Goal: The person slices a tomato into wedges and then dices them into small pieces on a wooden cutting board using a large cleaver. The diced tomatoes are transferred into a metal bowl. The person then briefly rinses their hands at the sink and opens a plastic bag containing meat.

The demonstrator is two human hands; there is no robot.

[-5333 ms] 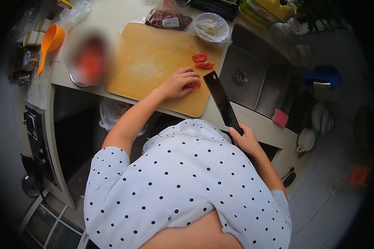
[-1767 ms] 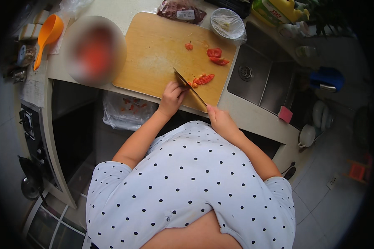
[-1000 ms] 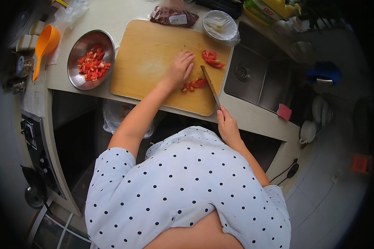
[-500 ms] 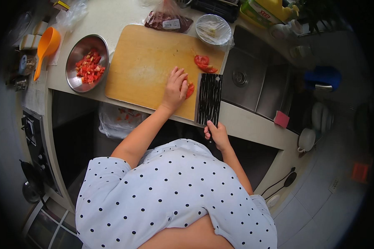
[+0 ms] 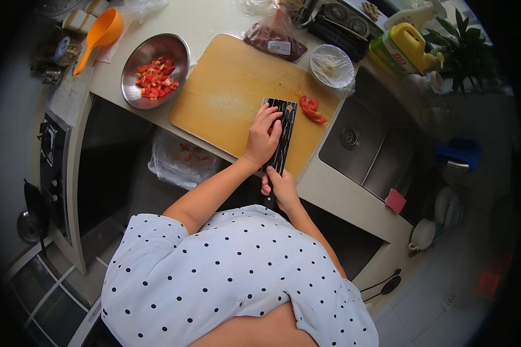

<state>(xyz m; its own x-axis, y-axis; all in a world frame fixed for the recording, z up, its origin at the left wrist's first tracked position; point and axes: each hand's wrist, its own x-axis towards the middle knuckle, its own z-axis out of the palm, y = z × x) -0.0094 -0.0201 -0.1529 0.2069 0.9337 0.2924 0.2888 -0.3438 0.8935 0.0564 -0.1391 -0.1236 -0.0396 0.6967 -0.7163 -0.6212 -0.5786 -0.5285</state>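
Observation:
My right hand (image 5: 281,186) is closed round the handle of a cleaver (image 5: 287,128) with a dark, streaked blade, which lies over the cutting board (image 5: 220,87). My left hand (image 5: 263,139) is bent over a tomato piece (image 5: 270,131), its fingertips reaching onto the blade. Only a speck of red shows between thumb and fingers, and the rest is hidden. To the right of the blade, cut tomato wedges (image 5: 311,109) lie on the board. A steel bowl (image 5: 134,58) on the left holds diced tomato (image 5: 156,78).
Behind the board are a bag of dark red meat (image 5: 272,40) and a film-covered bowl (image 5: 331,65). A steel sink (image 5: 347,156) lies to the right, with a pink sponge (image 5: 395,200) at its edge. An orange ladle (image 5: 105,29) lies far left. Below the counter hangs a scrap bag (image 5: 176,170).
The cleaver has moved left with my right hand, from beside my left hand to under its fingertips. The view has turned and shifted, so the counter sits farther right.

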